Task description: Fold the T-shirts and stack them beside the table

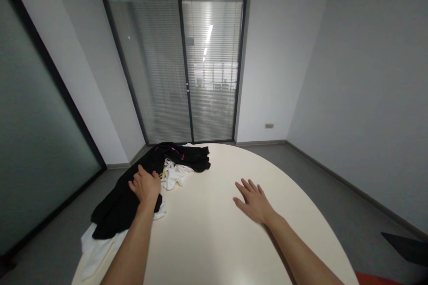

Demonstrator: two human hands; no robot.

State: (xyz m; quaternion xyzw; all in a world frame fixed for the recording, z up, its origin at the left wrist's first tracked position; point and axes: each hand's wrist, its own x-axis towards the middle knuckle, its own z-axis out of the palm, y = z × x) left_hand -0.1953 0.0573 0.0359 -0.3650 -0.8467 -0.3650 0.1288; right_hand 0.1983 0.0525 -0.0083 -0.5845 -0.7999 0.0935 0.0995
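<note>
A black garment (117, 207) with small pink marks lies in a loose heap along the left side of the pale round table (200, 240). White cloth (175, 174) with a bit of yellow pokes out beside it, and more white cloth (96, 249) shows under its near end. Over the black garment is my left hand (146, 185), fingers apart and partly bent, holding nothing that I can make out. My right hand (254, 202) is over the right half of the table, palm down with fingers spread, away from the clothes.
Beyond the table stand glass doors (214, 71) with blinds, beside a white wall with a small socket (269, 126). A dark-framed glass panel (36, 133) is at left. A dark object (406, 247) and something red (371, 278) show at lower right.
</note>
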